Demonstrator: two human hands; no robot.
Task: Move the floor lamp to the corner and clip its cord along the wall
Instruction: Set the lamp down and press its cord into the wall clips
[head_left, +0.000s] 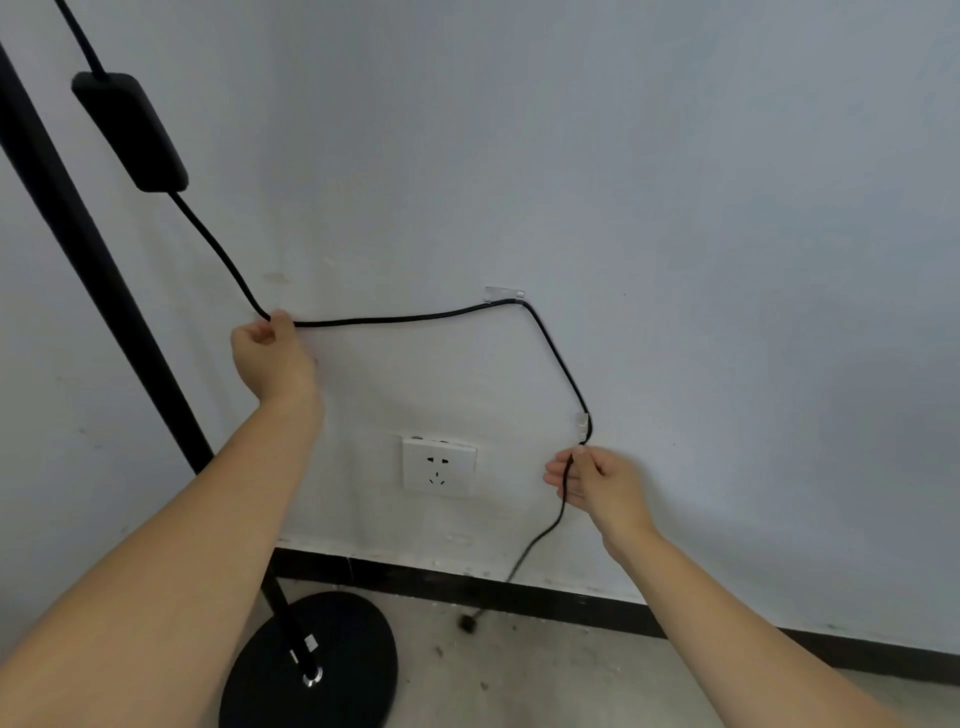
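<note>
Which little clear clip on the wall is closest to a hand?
The lower clip, just above the right hand, right of the socket. The upper clip sits away from both hands.

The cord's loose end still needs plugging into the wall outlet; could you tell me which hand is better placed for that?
Probably the right hand: it grips the cord just below the lower clip, beside the outlet, on the plug's side.

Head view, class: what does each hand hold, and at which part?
Both hold the thin black lamp cord: the left hand pinches it left of the upper clear wall clip, the right hand just below the lower clip.
</note>
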